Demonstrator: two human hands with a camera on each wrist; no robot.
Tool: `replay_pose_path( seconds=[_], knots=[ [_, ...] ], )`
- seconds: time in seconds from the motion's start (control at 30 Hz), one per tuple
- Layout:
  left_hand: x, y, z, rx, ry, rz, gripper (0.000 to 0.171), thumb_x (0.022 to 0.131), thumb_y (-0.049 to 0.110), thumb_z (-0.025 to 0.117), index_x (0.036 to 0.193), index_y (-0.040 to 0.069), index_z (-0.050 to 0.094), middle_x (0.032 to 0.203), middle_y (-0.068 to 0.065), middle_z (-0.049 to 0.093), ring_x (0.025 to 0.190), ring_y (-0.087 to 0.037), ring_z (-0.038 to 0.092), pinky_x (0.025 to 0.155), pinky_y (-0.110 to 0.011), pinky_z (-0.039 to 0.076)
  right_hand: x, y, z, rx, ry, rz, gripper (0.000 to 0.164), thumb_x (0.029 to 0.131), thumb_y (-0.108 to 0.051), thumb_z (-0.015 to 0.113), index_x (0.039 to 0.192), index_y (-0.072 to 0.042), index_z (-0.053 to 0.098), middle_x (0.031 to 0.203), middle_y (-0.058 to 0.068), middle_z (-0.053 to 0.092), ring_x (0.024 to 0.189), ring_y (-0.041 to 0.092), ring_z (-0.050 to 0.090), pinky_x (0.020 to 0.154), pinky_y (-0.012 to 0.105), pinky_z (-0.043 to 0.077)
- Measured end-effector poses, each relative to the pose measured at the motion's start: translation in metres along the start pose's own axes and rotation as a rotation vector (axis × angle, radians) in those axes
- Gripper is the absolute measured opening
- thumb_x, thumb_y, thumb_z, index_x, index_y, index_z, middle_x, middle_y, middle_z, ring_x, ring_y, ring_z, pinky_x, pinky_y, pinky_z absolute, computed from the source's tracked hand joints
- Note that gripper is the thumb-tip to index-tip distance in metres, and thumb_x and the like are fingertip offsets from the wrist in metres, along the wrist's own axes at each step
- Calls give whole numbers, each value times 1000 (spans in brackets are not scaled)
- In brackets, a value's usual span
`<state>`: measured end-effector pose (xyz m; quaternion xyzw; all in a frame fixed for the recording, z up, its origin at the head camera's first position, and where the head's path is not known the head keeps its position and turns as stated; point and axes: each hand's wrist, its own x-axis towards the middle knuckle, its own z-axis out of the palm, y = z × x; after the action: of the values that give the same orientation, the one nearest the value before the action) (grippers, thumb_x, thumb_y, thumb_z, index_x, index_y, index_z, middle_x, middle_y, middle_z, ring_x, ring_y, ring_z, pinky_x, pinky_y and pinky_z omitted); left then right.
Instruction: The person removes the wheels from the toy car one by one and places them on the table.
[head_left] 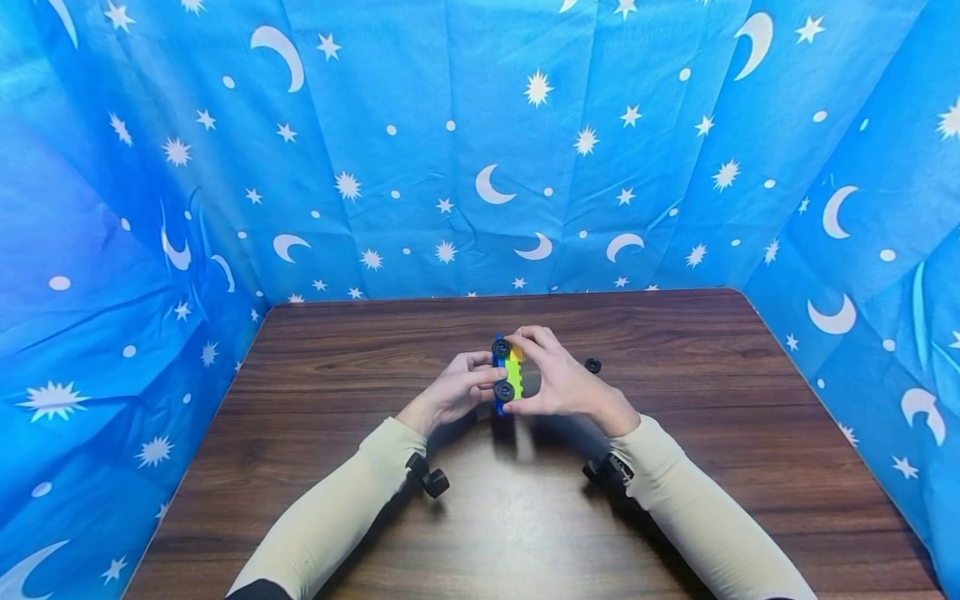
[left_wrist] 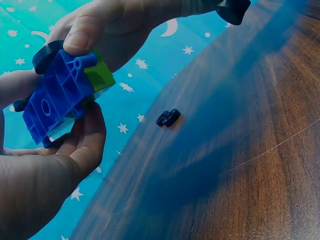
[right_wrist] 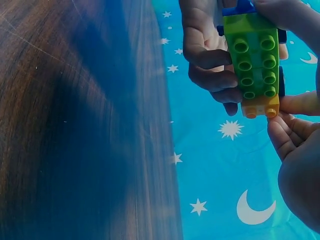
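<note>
A small toy car of building bricks [head_left: 513,371] is held between both hands over the table. Its blue chassis [left_wrist: 47,102] shows its hollow underside in the left wrist view. On top sits a studded green brick [right_wrist: 255,65], with an orange brick [right_wrist: 260,106] at one end. Black wheels [head_left: 504,390] are fitted along the side facing up in the head view. The left hand [head_left: 457,387] grips the chassis, its fingers curled round the side. The right hand [head_left: 558,375] holds the car lengthwise, thumb at the near end and fingertips at the orange end.
Two loose black wheels [left_wrist: 168,118] lie together on the brown wooden table [head_left: 675,467], right of the hands and partly behind the right one in the head view. A blue cloth [head_left: 420,150] with moons and stars hangs around the table's back and sides.
</note>
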<state>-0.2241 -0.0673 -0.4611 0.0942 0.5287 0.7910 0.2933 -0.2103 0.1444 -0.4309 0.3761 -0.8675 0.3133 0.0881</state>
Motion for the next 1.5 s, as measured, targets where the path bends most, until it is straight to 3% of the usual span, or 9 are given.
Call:
replay_pose_path(
  seconds=[0.9,1.2,1.5],
  knots=[
    [1,-4,1,61,42,17,27,94,-2,54,121,-5,50,94,-4,67,86,-14,66,74,-32,58,2,-3,1,-65,-1,-8,96,64,-52,85,137,-2,48,129,12,43,118,24,39,96,45,48],
    [3,-3,-1,59,25,29,25,95,-3,53,119,-3,50,94,-4,68,86,-15,66,75,-33,58,1,-5,0,-58,13,-15,97,64,-51,86,137,-1,48,129,14,44,120,27,39,96,47,47],
    [1,-2,-3,74,17,32,26,95,-2,54,121,-5,50,93,-4,68,85,-14,66,76,-33,58,2,-4,-3,-62,-30,-2,98,67,-55,83,140,-3,45,131,12,42,120,25,38,97,47,48]
  ],
)
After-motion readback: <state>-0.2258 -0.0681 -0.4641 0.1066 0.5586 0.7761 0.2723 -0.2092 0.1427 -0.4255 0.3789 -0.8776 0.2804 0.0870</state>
